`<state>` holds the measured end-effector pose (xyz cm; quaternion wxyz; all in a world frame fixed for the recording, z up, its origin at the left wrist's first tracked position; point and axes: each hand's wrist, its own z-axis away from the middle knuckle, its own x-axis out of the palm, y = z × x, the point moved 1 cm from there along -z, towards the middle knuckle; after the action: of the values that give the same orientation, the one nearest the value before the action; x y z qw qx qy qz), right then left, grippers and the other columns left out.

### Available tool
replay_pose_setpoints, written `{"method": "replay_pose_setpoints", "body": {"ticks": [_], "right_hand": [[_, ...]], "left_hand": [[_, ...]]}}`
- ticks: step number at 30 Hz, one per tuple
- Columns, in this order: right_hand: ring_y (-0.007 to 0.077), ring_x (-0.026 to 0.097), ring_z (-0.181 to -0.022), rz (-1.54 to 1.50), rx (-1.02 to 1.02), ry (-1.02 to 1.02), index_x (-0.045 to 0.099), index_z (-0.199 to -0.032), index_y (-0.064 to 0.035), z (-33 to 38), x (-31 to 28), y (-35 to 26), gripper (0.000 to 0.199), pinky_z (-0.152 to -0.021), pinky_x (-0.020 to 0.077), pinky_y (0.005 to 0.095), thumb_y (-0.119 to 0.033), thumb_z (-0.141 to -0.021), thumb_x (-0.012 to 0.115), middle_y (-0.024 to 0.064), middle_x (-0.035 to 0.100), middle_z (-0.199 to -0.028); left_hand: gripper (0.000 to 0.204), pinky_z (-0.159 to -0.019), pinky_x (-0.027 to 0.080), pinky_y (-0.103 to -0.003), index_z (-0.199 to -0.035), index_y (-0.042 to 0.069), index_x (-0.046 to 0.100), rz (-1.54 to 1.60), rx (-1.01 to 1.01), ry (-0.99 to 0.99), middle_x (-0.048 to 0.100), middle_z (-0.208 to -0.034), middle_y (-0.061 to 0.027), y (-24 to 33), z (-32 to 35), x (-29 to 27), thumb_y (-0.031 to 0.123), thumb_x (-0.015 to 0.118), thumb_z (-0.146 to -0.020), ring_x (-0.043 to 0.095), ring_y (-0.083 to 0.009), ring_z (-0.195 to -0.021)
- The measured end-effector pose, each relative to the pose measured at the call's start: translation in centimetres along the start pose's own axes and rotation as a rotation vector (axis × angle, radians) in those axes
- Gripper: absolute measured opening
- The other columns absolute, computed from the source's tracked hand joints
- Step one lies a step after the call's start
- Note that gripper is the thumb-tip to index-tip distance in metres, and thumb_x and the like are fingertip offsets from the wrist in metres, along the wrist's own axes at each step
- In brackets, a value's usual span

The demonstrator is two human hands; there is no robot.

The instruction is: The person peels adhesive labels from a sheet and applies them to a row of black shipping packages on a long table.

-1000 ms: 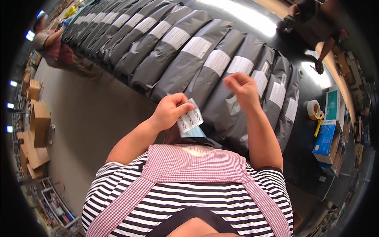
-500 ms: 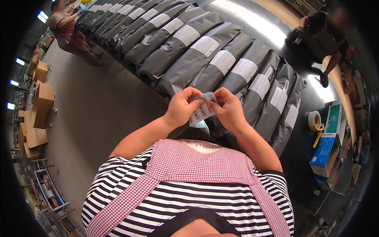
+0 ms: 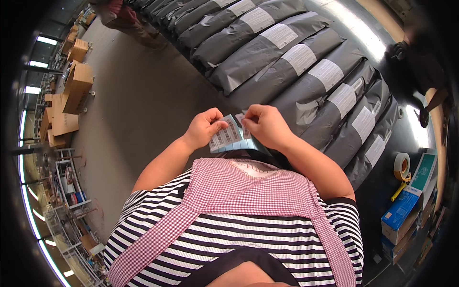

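Note:
My left hand (image 3: pixel 205 128) pinches a small sheet of barcode labels (image 3: pixel 224 136) in front of my apron, thumb on top. Close by on its right, my right hand (image 3: pixel 266 125) is closed on a narrow barcode label strip (image 3: pixel 243 127), which stands a little apart from the sheet at its upper end. Whether the two pieces still join lower down I cannot tell. Just beyond my hands lie several grey plastic mailer bags (image 3: pixel 311 111) in a slanting row, each with a white label on top.
To the right, a roll of tape (image 3: pixel 401 165), a yellow-handled tool (image 3: pixel 398 192) and a blue box (image 3: pixel 400 210) sit on the dark table. Cardboard boxes (image 3: pixel 78 87) stand on the left. One person (image 3: pixel 420 62) is at the far right, another (image 3: pixel 125 21) at the upper left.
My hands have moved apart, the left one leftward with the label sheet, the right one holding a strip. The view has shifted, so the bags sit farther right and higher.

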<state>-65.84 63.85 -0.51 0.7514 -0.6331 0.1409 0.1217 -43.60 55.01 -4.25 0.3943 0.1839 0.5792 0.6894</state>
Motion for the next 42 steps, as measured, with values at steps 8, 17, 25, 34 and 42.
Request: {"method": "replay_pose_setpoints", "body": {"ticks": [8, 17, 25, 34, 42], "right_hand": [[0.0060, 0.061, -0.075, -0.556, -0.028, 0.139, 0.063, -0.093, 0.0005, -0.5, -5.3, 1.4, 0.005, -0.068, 0.0485, 0.0229, -0.002, -0.089, 0.066, 0.0001, 0.066, -0.082], [0.0071, 0.060, -0.078, -0.631, -0.056, 0.475, 0.064, -0.096, -0.0035, 3.3, -11.7, 5.6, 0.006, -0.071, 0.0484, 0.0238, -0.005, -0.091, 0.067, -0.0009, 0.066, -0.087], [0.0067, 0.060, -0.087, -0.698, 0.092, 1.000, 0.068, -0.099, -0.0090, 6.1, -15.1, 10.9, 0.007, -0.075, 0.0476, 0.0237, -0.008, -0.092, 0.069, -0.0041, 0.067, -0.095], [0.0049, 0.060, -0.081, -0.498, 0.175, 1.102, 0.068, -0.099, -0.0114, 2.0, -20.5, 11.6, 0.013, -0.071, 0.0448, 0.0225, -0.010, -0.088, 0.073, -0.0043, 0.068, -0.091], [0.0082, 0.060, -0.074, -0.495, 0.151, 0.972, 0.068, -0.099, -0.0029, -5.8, -23.2, 12.5, 0.017, -0.067, 0.0474, 0.0231, -0.005, -0.084, 0.074, 0.0015, 0.070, -0.087]], "left_hand": [[0.017, -0.062, 0.049, -0.026, -0.086, 0.003, 0.060, -0.322, -0.290, 0.010, 0.065, -0.076, -0.0003, 4.0, -0.6, -13.1, 0.016, 0.068, -0.093, 0.060, -0.0066, -0.069], [0.028, -0.064, 0.046, -0.034, -0.085, 0.004, 0.059, -0.846, 0.111, 0.286, 0.062, -0.073, -0.0034, 12.4, -15.7, -34.1, 0.029, 0.064, -0.096, 0.057, -0.0123, -0.070], [0.027, -0.067, 0.045, -0.042, -0.086, 0.005, 0.056, -0.868, 0.563, -0.395, 0.061, -0.077, -0.0162, 13.9, -28.6, -5.4, 0.026, 0.071, -0.089, 0.058, -0.0365, -0.074], [0.028, -0.094, 0.044, -0.044, -0.082, 0.005, 0.055, -0.696, 0.978, -0.905, 0.070, -0.108, -0.0081, 14.3, -29.2, 5.3, 0.028, 0.071, -0.088, 0.062, -0.0304, -0.106], [0.023, -0.120, 0.021, -0.054, -0.083, 0.005, 0.056, -0.721, 1.041, -1.098, 0.047, -0.151, -0.0050, 9.6, -27.8, 10.8, 0.024, 0.066, -0.092, 0.023, -0.0335, -0.150]]}}
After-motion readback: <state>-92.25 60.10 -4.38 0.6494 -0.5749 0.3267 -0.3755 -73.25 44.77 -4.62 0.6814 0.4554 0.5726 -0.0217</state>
